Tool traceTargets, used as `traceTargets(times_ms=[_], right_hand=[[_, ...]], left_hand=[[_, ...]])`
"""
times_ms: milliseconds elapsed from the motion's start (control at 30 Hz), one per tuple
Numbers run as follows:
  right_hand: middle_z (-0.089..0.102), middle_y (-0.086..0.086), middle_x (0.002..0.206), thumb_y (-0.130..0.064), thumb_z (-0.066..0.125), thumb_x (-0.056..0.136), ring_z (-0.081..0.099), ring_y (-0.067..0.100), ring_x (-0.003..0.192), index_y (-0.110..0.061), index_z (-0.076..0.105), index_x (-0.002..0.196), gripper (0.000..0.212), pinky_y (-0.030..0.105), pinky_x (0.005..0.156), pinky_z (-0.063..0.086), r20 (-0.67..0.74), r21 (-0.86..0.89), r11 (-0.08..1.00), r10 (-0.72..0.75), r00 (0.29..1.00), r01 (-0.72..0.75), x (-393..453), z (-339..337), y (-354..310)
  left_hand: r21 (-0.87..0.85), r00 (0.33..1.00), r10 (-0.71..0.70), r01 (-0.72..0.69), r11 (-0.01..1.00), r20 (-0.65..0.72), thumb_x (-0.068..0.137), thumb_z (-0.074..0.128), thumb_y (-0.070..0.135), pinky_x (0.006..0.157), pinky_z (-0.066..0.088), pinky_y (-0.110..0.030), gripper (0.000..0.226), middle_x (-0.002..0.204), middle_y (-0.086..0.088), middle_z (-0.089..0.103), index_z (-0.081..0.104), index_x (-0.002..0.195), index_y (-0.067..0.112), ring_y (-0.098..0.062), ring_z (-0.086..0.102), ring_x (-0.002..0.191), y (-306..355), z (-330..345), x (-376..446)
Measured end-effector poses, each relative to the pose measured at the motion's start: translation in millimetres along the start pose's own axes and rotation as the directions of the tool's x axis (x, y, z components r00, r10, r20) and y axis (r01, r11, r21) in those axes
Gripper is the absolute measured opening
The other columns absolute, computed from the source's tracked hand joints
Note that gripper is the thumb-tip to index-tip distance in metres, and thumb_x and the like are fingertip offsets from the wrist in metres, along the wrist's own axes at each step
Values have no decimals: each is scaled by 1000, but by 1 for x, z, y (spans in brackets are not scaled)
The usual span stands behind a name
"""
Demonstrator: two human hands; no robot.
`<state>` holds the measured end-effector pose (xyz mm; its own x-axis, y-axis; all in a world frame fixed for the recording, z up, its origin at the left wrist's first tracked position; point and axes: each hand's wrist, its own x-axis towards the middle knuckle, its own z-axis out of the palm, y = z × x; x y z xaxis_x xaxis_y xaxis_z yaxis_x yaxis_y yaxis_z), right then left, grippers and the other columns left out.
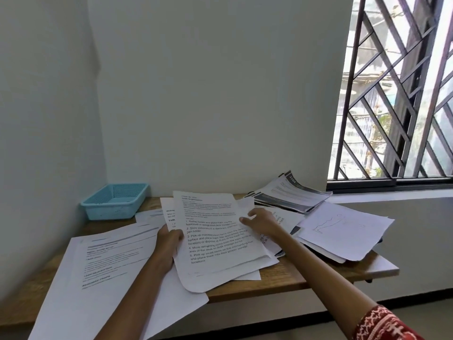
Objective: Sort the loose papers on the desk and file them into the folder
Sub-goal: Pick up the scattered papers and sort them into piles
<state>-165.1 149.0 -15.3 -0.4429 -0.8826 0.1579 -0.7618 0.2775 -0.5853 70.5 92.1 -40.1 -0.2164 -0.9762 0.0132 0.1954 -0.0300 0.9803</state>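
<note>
Left hand (169, 244) gripping the left edge of a sheaf of printed papers (218, 239), lifted just above the wooden worktop (301, 273). Right hand (261, 223) curled on the sheaf's right edge. More loose sheets (343, 229) lying around.

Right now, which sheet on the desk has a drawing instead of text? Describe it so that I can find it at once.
Start at the barred window on the right and drop to the wooden desk below its sill. On the loose pile at the desk's right end, the top sheet is the one. It bears only a faint line sketch, while its neighbours carry printed text or dark bands.
</note>
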Motion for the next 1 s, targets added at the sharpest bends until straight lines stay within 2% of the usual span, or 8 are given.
traceTargets(times_ms=[100, 267, 367, 467, 567, 667, 833, 1000], right_hand=[[51, 8, 133, -44, 62, 88, 49, 23, 118, -8, 47, 132, 59, 30, 90, 38, -31, 21, 999, 36, 999, -35, -3, 16, -4], [58, 5, 113, -36, 75, 78, 54, 23, 111, -14, 44, 134, 67, 41, 97, 45, -74, 334, 943, 34, 997, -7, 0, 23, -7], [54, 7, 119, -44, 73, 78, 52, 28, 116, -16, 36, 136, 74, 42, 99, 43, -113, 460, 888, 41, 993, 16, 0, 11, -11], [65, 5, 115, -50, 74, 75, 66, 20, 98, -11, 51, 119, 63, 36, 86, 55, -46, 683, 725, -74, 996, 85, 0, -5, -17], [66, 6, 105, -20, 67, 87, 65, 11, 81, -6, 57, 115, 33, 16, 62, 55, -232, 742, 629, -82, 969, 231, -2, -27, -38], [67, 6, 105, -18, 64, 90, 67, 15, 84, -12, 54, 110, 24, 24, 66, 57, -393, 726, 583, -85, 916, 365, -1, -49, -57], [66, 2, 104, -27, 59, 93, 65, 15, 88, -13, 54, 111, 24, 17, 63, 50, -446, 604, 694, -111, 888, 391, -12, -42, -54], [57, 1, 104, -19, 57, 94, 58, 19, 92, -8, 52, 123, 31, 14, 58, 40, -336, 497, 824, -105, 936, 271, -17, 0, -27]], left_hand=[[-14, 1000, 23, -23, 1000, 16, 85, 38, -16, 63, 46, -28, 36, 106, -12, 59, 52, 107, 8, -24, 58, 83, 2, 1, -2], [54, 994, 85, -89, 995, 75, 89, 53, -7, 67, 50, -29, 35, 115, -16, 60, 50, 121, 6, -26, 62, 87, 5, 6, -7], [92, 969, 202, -216, 972, 140, 90, 54, -3, 67, 51, -27, 35, 114, -12, 60, 49, 121, 11, -19, 62, 85, 23, 15, -10], [82, 912, 370, -388, 918, 175, 91, 54, 1, 66, 53, -20, 32, 110, -5, 61, 47, 119, 15, -13, 61, 87, 54, 26, -10], [157, 832, 526, -552, 819, 176, 91, 57, 10, 64, 53, -17, 31, 110, -2, 60, 46, 120, 16, -6, 61, 85, 84, 39, -5], [156, 772, 616, -635, 756, 156, 91, 59, 15, 65, 52, -11, 37, 111, -2, 59, 45, 125, 10, -4, 61, 87, 102, 49, -3], [135, 810, 583, -585, 800, 58, 89, 62, 18, 80, 51, -21, 38, 115, -2, 59, 46, 122, 11, -15, 59, 101, 74, 45, -7], [195, 901, 422, -434, 879, 100, 88, 63, 12, 76, 49, -12, 41, 116, -1, 60, 49, 126, 6, -17, 61, 103, 21, 28, -15]])
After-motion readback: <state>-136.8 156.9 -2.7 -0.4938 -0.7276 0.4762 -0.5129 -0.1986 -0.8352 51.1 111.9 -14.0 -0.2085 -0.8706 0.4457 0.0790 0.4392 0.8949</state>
